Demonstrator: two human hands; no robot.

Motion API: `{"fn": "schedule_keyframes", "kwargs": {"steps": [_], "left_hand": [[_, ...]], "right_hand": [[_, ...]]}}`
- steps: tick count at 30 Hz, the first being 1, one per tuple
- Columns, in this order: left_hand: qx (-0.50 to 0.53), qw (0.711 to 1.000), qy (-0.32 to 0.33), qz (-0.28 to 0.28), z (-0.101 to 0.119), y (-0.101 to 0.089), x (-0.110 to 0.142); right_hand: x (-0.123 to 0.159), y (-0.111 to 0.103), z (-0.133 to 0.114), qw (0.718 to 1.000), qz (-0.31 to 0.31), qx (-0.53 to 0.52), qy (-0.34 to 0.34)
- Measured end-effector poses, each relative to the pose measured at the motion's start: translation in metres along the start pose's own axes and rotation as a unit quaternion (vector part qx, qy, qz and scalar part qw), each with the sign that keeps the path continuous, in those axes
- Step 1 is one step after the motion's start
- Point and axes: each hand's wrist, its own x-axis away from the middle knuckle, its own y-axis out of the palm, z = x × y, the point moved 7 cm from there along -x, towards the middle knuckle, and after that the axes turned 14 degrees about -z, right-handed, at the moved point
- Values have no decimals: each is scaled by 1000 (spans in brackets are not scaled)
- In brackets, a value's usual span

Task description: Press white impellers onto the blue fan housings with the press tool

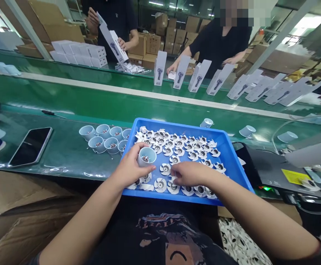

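A light blue cup-shaped housing is upright in my left hand, thumb and fingers wrapped round it; a small motor with reddish and metal parts shows inside. My right hand reaches low over the blue tray, its fingers curled and pinched on a white fan wheel that they partly cover. Many more white fan wheels with dark round hubs lie in the tray, packed closely at the back and in a row along the front.
Several filled blue housings stand left of the tray, near a phone. More housings lie on the green conveyor. Open white boxes line its far side, where two people work. A black device sits at right.
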Motion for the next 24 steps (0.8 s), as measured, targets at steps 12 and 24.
{"fn": "schedule_keyframes", "kwargs": {"steps": [12, 24], "left_hand": [[-159, 979, 131, -8, 38, 34, 22], [-291, 922, 256, 17, 76, 67, 25]], "right_hand": [[59, -8, 3, 900, 255, -281, -216], [86, -5, -24, 878, 426, -112, -187]]}}
